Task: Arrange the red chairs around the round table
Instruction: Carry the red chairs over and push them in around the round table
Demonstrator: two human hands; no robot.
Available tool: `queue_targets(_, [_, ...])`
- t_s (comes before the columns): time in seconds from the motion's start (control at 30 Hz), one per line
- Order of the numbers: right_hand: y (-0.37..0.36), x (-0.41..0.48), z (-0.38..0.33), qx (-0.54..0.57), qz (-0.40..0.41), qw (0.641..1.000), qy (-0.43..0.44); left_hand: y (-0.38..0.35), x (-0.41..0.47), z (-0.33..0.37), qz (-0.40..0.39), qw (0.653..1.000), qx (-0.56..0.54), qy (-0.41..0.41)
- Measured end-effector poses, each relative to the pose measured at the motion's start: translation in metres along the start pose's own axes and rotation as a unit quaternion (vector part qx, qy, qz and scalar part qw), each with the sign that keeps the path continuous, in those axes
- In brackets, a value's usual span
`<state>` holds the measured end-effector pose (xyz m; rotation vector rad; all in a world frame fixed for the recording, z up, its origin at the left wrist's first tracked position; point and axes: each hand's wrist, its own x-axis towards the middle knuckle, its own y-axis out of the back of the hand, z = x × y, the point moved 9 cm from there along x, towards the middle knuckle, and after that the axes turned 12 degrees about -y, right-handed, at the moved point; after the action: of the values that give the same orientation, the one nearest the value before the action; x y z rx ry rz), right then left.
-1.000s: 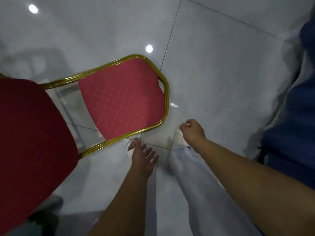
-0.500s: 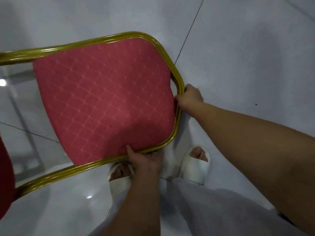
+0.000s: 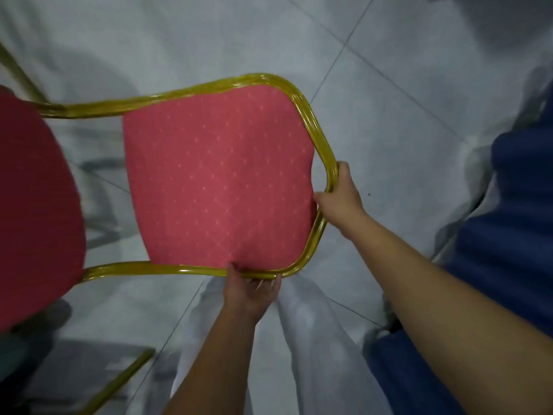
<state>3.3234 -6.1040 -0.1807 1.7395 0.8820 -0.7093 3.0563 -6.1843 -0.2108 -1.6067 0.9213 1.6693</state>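
Grey tiled floor [image 3: 389, 85] — both hands, left hand [image 3: 250, 292] and right hand [image 3: 339, 194], on red chair [image 3: 218, 178] frame

Red chair [image 3: 215, 175]: seat [image 3: 33, 205] cut off by the left edge, legs out of sight under it. Left hand [image 3: 250, 295] fingers [image 3: 233, 269] curl under the gold frame rail, tips hidden. Right hand [image 3: 339, 196] fingers wrap behind the frame corner, only the thumb shows. Blue draped cloth [image 3: 508, 235], right of the fingers, cut off by the right edge. Feet hidden under the light trousers [image 3: 314, 339]. Gold bar [image 3: 119, 381] lower left, blurred, cannot tell what it belongs to.
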Motion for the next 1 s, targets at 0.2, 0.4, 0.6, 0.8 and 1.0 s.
queue_targets(0.2, [0.044,-0.212,-0.061,0.018,-0.114,0.993,0.017,0.062,-0.186,0.087,0.029,0.922,0.297,-0.245])
queue_targets(0.4, [0.012,-0.361,-0.115,0.033,-0.21,0.977,0.02,0.097,-0.278,0.177,-0.069,0.81,0.477,-0.335])
queue_targets(0.6, [-0.046,-0.446,-0.133,0.071,-0.33,0.94,-0.037,0.156,-0.358,0.195,-0.193,0.825,0.421,-0.323])
queue_targets(0.8, [-0.072,-0.49,-0.156,-0.006,-0.47,0.882,-0.029,0.19,-0.415,0.207,0.075,0.599,0.599,-0.526])
queue_targets(1.0, [-0.063,-0.507,-0.172,-0.175,-0.495,0.85,0.049,0.197,-0.45,0.219,0.264,0.537,0.618,-0.509])
